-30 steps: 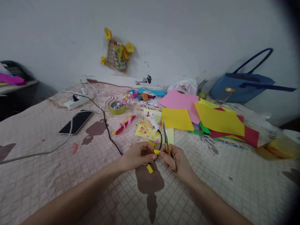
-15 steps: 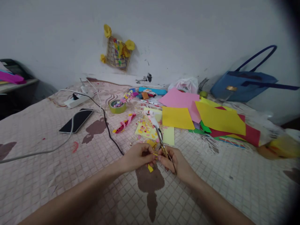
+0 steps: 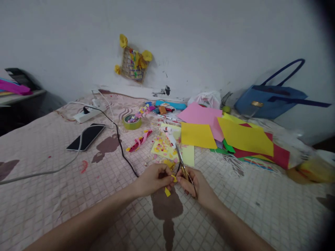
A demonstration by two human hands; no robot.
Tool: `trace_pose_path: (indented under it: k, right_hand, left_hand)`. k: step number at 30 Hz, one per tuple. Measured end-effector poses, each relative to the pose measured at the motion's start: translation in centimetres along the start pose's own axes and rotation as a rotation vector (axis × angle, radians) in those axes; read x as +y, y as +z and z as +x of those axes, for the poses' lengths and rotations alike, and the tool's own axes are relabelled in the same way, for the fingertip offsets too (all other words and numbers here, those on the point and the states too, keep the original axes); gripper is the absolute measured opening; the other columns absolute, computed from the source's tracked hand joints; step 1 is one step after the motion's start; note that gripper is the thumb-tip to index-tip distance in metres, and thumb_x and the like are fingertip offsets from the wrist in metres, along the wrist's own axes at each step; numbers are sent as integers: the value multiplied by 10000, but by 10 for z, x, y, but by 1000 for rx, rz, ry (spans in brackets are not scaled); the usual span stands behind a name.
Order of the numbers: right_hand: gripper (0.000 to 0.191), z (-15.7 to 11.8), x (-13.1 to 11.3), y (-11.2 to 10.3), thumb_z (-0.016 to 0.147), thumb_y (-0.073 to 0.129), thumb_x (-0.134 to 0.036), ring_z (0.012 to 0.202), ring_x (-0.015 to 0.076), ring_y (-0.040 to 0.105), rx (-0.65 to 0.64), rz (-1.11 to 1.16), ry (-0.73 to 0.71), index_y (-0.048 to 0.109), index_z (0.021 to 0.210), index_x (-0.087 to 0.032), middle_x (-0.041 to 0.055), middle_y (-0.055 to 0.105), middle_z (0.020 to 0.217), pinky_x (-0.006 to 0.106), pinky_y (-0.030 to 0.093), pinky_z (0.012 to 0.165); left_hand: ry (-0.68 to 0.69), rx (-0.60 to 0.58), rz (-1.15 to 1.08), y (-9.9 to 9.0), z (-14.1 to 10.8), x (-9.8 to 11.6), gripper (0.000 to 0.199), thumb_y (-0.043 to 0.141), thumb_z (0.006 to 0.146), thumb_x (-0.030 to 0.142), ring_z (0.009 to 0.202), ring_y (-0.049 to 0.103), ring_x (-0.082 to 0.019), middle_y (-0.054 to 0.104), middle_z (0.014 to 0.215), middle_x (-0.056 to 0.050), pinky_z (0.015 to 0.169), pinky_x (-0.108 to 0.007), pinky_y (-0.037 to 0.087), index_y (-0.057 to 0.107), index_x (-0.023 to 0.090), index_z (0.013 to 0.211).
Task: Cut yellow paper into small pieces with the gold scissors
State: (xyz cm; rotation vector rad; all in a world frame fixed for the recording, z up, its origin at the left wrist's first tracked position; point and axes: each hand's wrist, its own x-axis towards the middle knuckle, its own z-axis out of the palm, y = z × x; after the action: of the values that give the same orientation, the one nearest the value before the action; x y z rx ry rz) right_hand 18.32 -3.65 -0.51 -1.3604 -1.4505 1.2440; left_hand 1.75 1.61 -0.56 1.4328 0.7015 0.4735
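Between the fingertips of both hands is a small piece of yellow paper [image 3: 174, 178]. My left hand [image 3: 156, 178] pinches it, and another yellow scrap [image 3: 167, 191] hangs below those fingers. My right hand [image 3: 194, 184] is closed around a pair of scissors [image 3: 182, 166], blades pointing away from me, while its thumb and fingertip meet the yellow piece. Just beyond the hands lie more yellow scraps [image 3: 169, 164]. A white glue gun [image 3: 169, 135] rests on a pale yellow sheet [image 3: 188, 155] strewn with small pink and yellow bits.
Yellow sheets [image 3: 197, 134], a pink sheet [image 3: 200, 113] and white string [image 3: 234, 162] lie to the right. A tape roll [image 3: 132, 122], a phone [image 3: 86, 137], a power strip [image 3: 89, 114] and a black cable [image 3: 120, 146] are left. A blue bag [image 3: 272, 101] leans against the wall.
The view has tilted slightly, so everything sits a little lower. The yellow piece between the fingertips has turned and shows more of its face. Both hands keep their grips.
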Motion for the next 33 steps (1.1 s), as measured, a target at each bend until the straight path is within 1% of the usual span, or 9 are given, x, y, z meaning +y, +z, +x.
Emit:
trace_pose_path:
  k: [6, 10, 13, 19, 23, 26, 28, 30, 33]
  right_hand:
    - [269, 0, -2, -1, 751, 538, -423, 440, 80, 339, -24, -7, -17, 471, 669, -176, -56, 400, 528, 201, 292, 412]
    - [257, 2, 2, -2, 762, 525, -414, 418, 80, 358, 70, -33, -23, 487, 672, -177, -57, 418, 517, 199, 316, 401]
    - [244, 2, 2, -4, 772, 510, -406, 417, 86, 377, 145, -39, -35, 488, 694, -177, -64, 408, 496, 199, 325, 407]
    - [224, -1, -5, -7, 790, 494, -389, 424, 86, 393, 208, -48, -66, 486, 734, -172, -62, 420, 501, 193, 338, 411]
    - [219, -2, -6, -9, 787, 496, -381, 431, 88, 387, 230, -71, -91, 475, 714, -176, -57, 420, 502, 193, 340, 412]
    - [221, 0, -2, -10, 785, 499, -377, 439, 90, 380, 227, -66, -93, 465, 688, -182, -55, 411, 510, 194, 347, 414]
    - [217, 1, 2, -12, 789, 500, -377, 449, 93, 385, 220, -69, -87, 474, 705, -178, -52, 414, 521, 195, 346, 420]
    - [219, 2, 5, -13, 797, 497, -381, 452, 94, 380, 207, -77, -85, 481, 724, -175, -52, 412, 524, 197, 337, 424]
    - [233, 1, 9, -15, 806, 489, -393, 450, 90, 356, 193, -79, -85, 477, 725, -175, -58, 393, 518, 198, 315, 427]
  left_hand:
    - [35, 32, 81, 1, -1, 1, 221, 579, 758, 342, 585, 568, -114, 604, 662, -28, 555, -218, 432, 532, 128, 732]
    - [56, 44, 110, 0, 0, 3, 209, 556, 778, 333, 599, 546, -106, 593, 708, -35, 529, -202, 408, 526, 126, 763]
    - [74, 55, 115, 1, 0, 2, 191, 560, 776, 309, 597, 522, -95, 578, 717, -31, 539, -199, 402, 530, 121, 785]
    - [47, 73, 129, 4, -2, -4, 164, 546, 780, 291, 617, 550, -116, 585, 689, -28, 577, -222, 430, 510, 132, 766]
    - [71, 127, 211, 6, -6, -2, 145, 492, 809, 277, 622, 558, -122, 617, 708, -39, 587, -229, 437, 529, 139, 784]
    - [92, 177, 308, 8, -8, 2, 144, 468, 818, 255, 618, 552, -118, 615, 698, -27, 576, -217, 423, 549, 147, 769]
    - [108, 208, 347, 8, -8, 4, 147, 465, 820, 251, 618, 544, -114, 608, 700, -20, 572, -212, 417, 559, 151, 769]
    - [117, 245, 350, 8, -8, 4, 156, 470, 820, 265, 610, 535, -111, 598, 691, -15, 565, -208, 412, 563, 151, 767]
    - [100, 291, 282, 5, -5, 3, 197, 474, 825, 305, 582, 521, -106, 579, 650, -12, 540, -203, 408, 554, 143, 744]
